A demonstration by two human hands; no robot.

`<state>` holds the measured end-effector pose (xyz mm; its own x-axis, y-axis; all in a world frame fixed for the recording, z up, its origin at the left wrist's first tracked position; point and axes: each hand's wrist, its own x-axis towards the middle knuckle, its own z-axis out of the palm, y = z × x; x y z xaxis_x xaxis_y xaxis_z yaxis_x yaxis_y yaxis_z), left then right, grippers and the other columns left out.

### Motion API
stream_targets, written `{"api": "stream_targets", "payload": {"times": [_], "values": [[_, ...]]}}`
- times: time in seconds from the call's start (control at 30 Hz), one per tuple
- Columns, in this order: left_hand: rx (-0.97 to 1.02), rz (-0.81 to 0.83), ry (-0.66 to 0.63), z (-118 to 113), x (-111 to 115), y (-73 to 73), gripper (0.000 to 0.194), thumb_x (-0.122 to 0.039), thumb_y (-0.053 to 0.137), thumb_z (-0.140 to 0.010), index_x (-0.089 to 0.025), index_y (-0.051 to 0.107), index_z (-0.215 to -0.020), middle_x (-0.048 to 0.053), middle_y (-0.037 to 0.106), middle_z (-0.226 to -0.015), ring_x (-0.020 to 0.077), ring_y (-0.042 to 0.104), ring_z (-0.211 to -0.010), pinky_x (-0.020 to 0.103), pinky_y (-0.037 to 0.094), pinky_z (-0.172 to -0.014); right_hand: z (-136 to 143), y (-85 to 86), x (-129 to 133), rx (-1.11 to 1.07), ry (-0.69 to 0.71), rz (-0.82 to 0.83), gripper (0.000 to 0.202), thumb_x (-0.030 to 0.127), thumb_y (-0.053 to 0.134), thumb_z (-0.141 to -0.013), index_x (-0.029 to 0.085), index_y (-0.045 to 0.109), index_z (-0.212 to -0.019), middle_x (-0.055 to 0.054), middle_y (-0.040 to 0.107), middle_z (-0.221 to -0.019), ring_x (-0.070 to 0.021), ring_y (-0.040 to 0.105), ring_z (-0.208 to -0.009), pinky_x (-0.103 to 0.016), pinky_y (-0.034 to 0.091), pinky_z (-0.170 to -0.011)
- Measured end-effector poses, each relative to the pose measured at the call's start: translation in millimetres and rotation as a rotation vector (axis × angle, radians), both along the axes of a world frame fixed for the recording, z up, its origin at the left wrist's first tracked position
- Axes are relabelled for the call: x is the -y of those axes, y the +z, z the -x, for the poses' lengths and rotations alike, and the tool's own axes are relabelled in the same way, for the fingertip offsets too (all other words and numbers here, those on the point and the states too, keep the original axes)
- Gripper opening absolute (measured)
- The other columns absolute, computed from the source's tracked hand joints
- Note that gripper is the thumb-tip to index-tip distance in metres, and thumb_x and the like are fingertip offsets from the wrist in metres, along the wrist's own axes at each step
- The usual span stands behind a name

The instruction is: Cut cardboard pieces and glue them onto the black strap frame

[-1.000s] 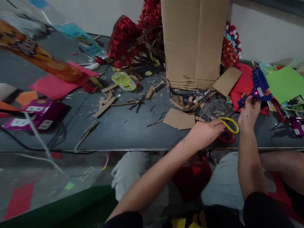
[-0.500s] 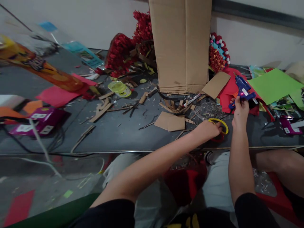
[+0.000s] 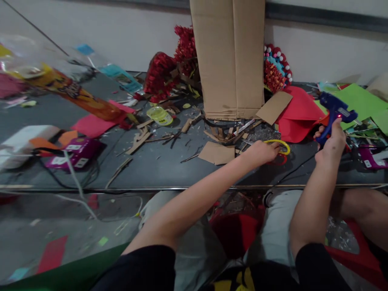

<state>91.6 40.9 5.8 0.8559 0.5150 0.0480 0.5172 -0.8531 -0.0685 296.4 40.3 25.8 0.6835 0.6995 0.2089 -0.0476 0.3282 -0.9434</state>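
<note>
Through the head view I see the left hand (image 3: 264, 152) holding scissors (image 3: 288, 148) by their handles, near a flat cardboard piece (image 3: 216, 153); the right hand (image 3: 332, 139) grips a blue glue gun (image 3: 335, 106) right of red paper (image 3: 294, 111).

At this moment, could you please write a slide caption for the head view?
Left hand at the scissors, right hand holding a glue gun, cardboard standing behind on a littered table.
</note>
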Motion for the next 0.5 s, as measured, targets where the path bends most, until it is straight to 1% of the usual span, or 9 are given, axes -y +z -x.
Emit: {"api": "stream_targets", "payload": {"times": [0.07,0.13,0.2,0.23,0.27,0.3,0.37,0.43,0.5], "values": [[-0.017,0.035,0.008,-6,-2,-3.6,0.03,-0.018,0.036,-0.095,-0.012,0.059,-0.114,0.014,0.064,-0.114,0.019,0.069,-0.081,0.026,0.039,-0.052,6,14.5,10,-0.067,0.135,-0.041,0.045,0.068,0.058,-0.072,0.024,0.052,-0.068,0.005,0.045,-0.056,-0.0093,0.042,-0.045,-0.025,0.038,-0.043],[-0.024,0.054,0.019,-10,0,-5.1,0.029,-0.017,0.037,-0.094,-0.012,0.061,-0.11,0.013,0.065,-0.112,0.0204,0.069,-0.082,0.027,0.039,-0.051,17,25.1,17,-0.083,0.235,-0.068,0.047,0.07,0.057,-0.073,0.023,0.053,-0.07,0.006,0.043,-0.055,-0.0078,0.04,-0.043,-0.024,0.037,-0.042],[-0.01,0.061,0.059,-7,6,-2.5,0.031,-0.018,0.037,-0.094,-0.012,0.058,-0.116,0.012,0.064,-0.117,0.0208,0.069,-0.081,0.027,0.04,-0.051,28,28.9,18,-0.067,0.277,-0.056,0.05,0.072,0.055,-0.073,0.022,0.053,-0.071,0.007,0.041,-0.053,-0.0068,0.038,-0.04,-0.023,0.035,-0.04],[0.004,0.063,0.092,-1,11,-0.1,0.034,-0.019,0.036,-0.095,-0.013,0.053,-0.124,0.013,0.061,-0.123,0.0202,0.069,-0.08,0.027,0.041,-0.051,33,28.2,16,-0.056,0.273,-0.044,0.051,0.073,0.056,-0.071,0.022,0.052,-0.071,0.007,0.041,-0.051,-0.0067,0.037,-0.039,-0.023,0.033,-0.038],[0.051,0.094,0.15,8,15,2.5,0.038,-0.022,0.037,-0.095,-0.016,0.047,-0.131,0.012,0.058,-0.129,0.0197,0.07,-0.081,0.027,0.043,-0.052,36,26.1,14,-0.045,0.259,-0.035,0.051,0.072,0.059,-0.069,0.022,0.051,-0.071,0.008,0.042,-0.05,-0.0067,0.038,-0.038,-0.023,0.033,-0.037],[0.104,0.131,0.222,20,20,4.8,0.038,-0.027,0.038,-0.096,-0.018,0.047,-0.131,0.01,0.057,-0.131,0.0197,0.069,-0.085,0.027,0.045,-0.056,38,23.1,11,-0.035,0.242,-0.029,0.051,0.071,0.063,-0.066,0.022,0.05,-0.071,0.008,0.043,-0.05,-0.0066,0.038,-0.038,-0.022,0.032,-0.037],[0.179,0.213,0.4,52,27,6.5,0.035,-0.037,0.04,-0.095,-0.018,0.055,-0.121,0.008,0.062,-0.125,0.021,0.068,-0.095,0.028,0.049,-0.069,41,16.2,6,-0.01,0.218,-0.022,0.05,0.064,0.073,-0.06,0.022,0.049,-0.072,0.009,0.046,-0.05,-0.0059,0.039,-0.038,-0.022,0.034,-0.037],[0.153,0.269,0.573,87,29,3.7,0.034,-0.04,0.046,-0.093,-0.018,0.06,-0.114,0.009,0.066,-0.117,0.0247,0.065,-0.103,0.031,0.05,-0.079,42,10.2,2,0.025,0.212,-0.009,0.049,0.056,0.08,-0.056,0.021,0.05,-0.073,0.01,0.047,-0.052,-0.0049,0.04,-0.038,-0.021,0.036,-0.038],[0.084,0.307,0.621,115,28,-1.8,0.038,-0.04,0.056,-0.087,-0.016,0.059,-0.117,0.013,0.062,-0.124,0.0291,0.059,-0.114,0.036,0.048,-0.089,44,6.1,0,0.053,0.202,0.012,0.047,0.049,0.083,-0.054,0.022,0.05,-0.073,0.011,0.046,-0.052,-0.0045,0.041,-0.038,-0.02,0.037,-0.037]]}}
